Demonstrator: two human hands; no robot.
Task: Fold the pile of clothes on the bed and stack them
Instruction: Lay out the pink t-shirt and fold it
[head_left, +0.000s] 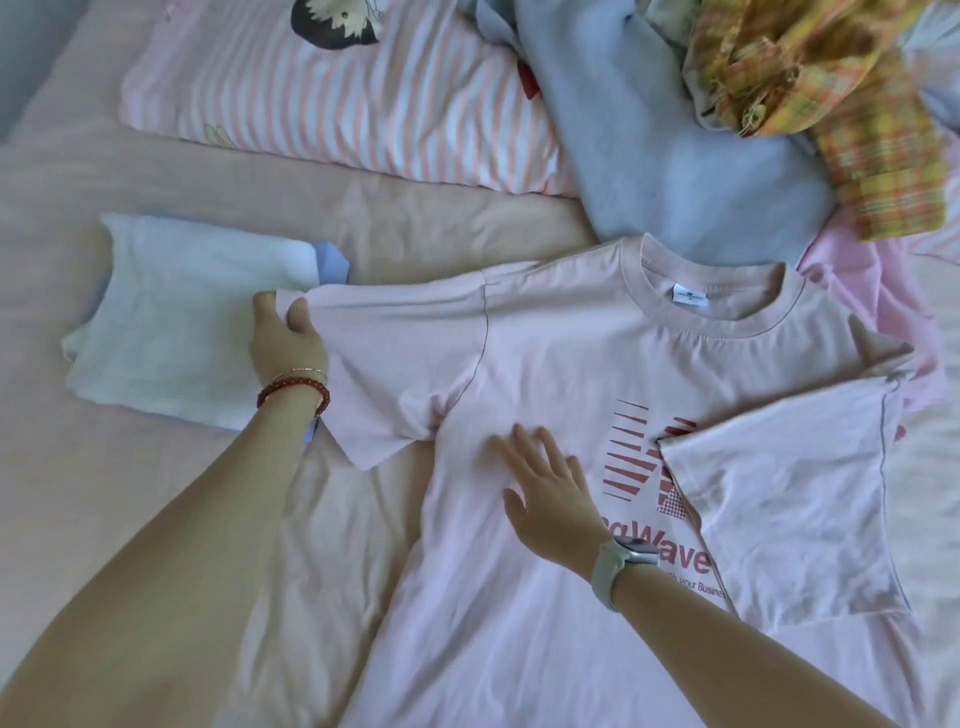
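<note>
A pale pink T-shirt (545, 353) with a red printed logo lies face up across the bed, collar toward the far side. Its right sleeve (795, 499) is folded inward over the chest print. My left hand (283, 338) pinches the cuff of the outstretched left sleeve. My right hand (545, 493) rests flat on the shirt's chest, fingers spread. A folded white garment (171, 317) with a blue piece under it lies at the left, beneath my left hand. The unfolded pile sits at the far right: a light blue sweatshirt (675, 156) and a yellow plaid garment (841, 93).
A pink-and-white striped garment (337, 98) with a cartoon print lies flat at the far left of the bed. Another pink garment (872, 280) peeks from under the T-shirt's right shoulder. The bed sheet (78, 467) is pale peach.
</note>
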